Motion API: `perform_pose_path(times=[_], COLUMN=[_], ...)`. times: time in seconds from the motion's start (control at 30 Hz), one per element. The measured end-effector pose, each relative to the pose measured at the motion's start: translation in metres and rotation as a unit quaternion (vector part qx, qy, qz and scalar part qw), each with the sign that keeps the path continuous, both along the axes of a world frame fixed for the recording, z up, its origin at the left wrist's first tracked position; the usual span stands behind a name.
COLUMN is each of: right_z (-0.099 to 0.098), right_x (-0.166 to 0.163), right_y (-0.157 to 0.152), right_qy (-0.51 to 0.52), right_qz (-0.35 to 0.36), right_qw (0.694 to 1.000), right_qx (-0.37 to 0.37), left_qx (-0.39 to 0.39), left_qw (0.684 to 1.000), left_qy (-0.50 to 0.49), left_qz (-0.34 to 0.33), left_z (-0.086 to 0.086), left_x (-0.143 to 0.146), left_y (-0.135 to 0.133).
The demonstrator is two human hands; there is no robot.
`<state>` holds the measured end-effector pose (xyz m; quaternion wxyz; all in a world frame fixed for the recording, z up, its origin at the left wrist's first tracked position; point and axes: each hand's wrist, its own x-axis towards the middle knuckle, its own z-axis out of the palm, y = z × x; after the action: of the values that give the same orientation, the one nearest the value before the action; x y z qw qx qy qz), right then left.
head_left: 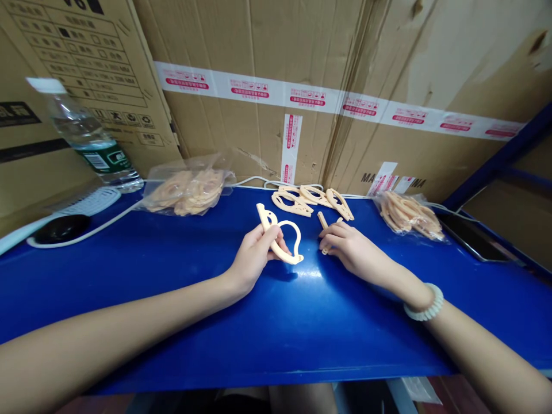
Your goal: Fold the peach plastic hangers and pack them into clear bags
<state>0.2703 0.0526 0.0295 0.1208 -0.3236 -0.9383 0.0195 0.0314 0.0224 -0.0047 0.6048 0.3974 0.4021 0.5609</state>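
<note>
My left hand (pixel 259 250) is closed around a beige plastic folding hanger (pixel 293 257), lifted over the blue table, its curved hook toward the right. To the right, my right hand (pixel 345 244) has its fingers closed over a slim beige plastic piece (pixel 322 220) at the table surface. Most of that piece is hidden by the fingers, so its full shape cannot be made out. Just beyond both hands lies a loose group of beige folding hangers (pixel 291 202), partly overlapping.
Clear bags of beige pieces lie at the left (pixel 187 190) and right (pixel 407 214). A water bottle (pixel 101 146), a black mouse (pixel 62 229) and a white cable (pixel 107 225) are at the left. A phone (pixel 472 237) lies far right. Cardboard (pixel 241 132) stands behind the blue table (pixel 276 339).
</note>
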Motion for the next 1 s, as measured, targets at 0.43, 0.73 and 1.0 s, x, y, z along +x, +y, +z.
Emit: perform_pose_path(times=[0.43, 0.73, 1.0], right_z=[0.016, 0.012, 0.020], right_x=[0.019, 0.003, 0.006], right_y=[0.006, -0.005, -0.010], right_qy=[-0.102, -0.064, -0.011], right_qz=[-0.209, -0.053, -0.037], right_qw=[0.973, 0.996, 0.999], right_qx=[-0.012, -0.017, -0.028], left_qx=[0.003, 0.011, 0.038], left_qw=[1.000, 0.999, 0.998], left_qy=[-0.008, -0.005, 0.022], left_qz=[-0.014, -0.036, -0.037], left_z=[0.000, 0.004, -0.002], left_x=[-0.001, -0.001, -0.002], left_y=[0.000, -0.002, -0.003])
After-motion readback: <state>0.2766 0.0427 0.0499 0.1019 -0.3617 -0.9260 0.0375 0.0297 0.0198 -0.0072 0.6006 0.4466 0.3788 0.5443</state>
